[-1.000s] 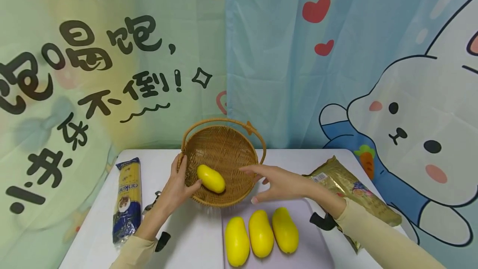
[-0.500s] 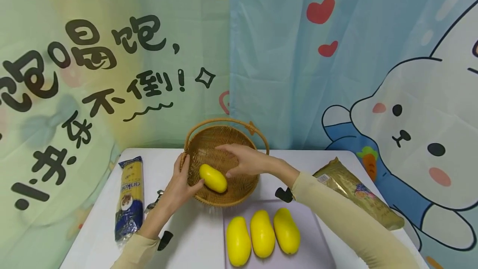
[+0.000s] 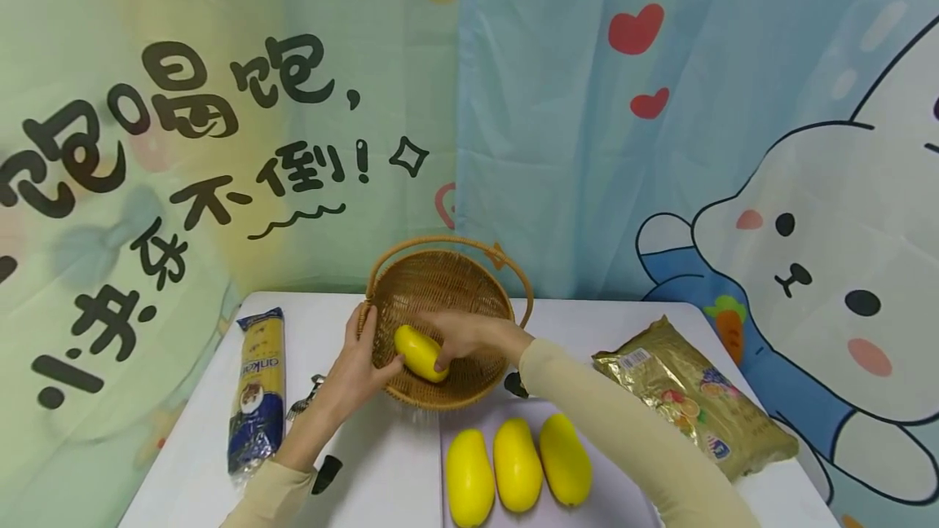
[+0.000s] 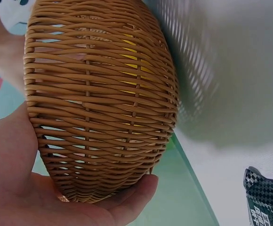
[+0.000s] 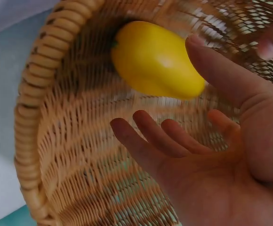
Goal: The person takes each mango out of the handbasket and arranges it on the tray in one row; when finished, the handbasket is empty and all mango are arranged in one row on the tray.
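Observation:
A brown wicker basket (image 3: pixel 451 283) with a hoop handle is tilted toward me on the table. My left hand (image 3: pixel 355 373) holds its left rim. In the left wrist view, the fingers wrap round the woven side of the basket (image 4: pixel 103 94). One oblong yellow fruit (image 3: pixel 416 351) lies inside; its exact kind is unclear. My right hand (image 3: pixel 469 334) is inside the basket, over that fruit. In the right wrist view, the thumb of the right hand (image 5: pixel 212 174) comes up to the yellow fruit (image 5: pixel 157 61), and the extended fingers are spread beside it without curling round it.
A pale purple tray (image 3: pixel 506 411) in front bears three more yellow fruits (image 3: pixel 517 464). A gold bag (image 3: pixel 689 398) lies at right, partly behind my sleeve. On the left lie a yellow-and-blue packet (image 3: pixel 257 398) and a small black checkered packet (image 4: pixel 268 197). A printed curtain hangs behind.
My right hand has moved left from the basket's right side into it, then down to the fruit. The left hand keeps its hold on the rim.

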Tool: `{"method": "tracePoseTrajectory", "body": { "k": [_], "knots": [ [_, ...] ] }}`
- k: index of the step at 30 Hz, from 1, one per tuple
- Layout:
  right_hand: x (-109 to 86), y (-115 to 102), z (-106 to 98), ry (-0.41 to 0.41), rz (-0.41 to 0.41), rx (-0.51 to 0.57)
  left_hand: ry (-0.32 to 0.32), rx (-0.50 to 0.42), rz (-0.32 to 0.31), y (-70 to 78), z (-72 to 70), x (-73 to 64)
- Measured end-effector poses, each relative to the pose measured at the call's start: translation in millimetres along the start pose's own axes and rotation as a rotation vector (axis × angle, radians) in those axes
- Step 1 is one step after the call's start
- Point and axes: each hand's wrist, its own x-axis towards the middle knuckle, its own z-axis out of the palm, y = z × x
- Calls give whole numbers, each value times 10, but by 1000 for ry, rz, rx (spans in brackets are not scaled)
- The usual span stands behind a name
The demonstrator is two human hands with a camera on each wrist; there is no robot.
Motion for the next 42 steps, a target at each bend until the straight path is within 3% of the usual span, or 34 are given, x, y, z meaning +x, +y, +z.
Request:
{"method": "tracePoseTrajectory", "body": {
  "k": [11, 20, 29, 42],
  "knots": [
    [72, 78, 188, -20, 87, 11, 1, 2, -29, 33, 40, -9],
    [92, 77, 233, 5, 8, -24, -17, -5, -28, 41, 19, -13],
    [87, 60, 241, 4, 0, -17, -21, -2, -25, 35, 13, -11],
    [-125, 111, 7, 36, -26, 51, -27, -7, -44, 1, 2, -4]
  ]
}}
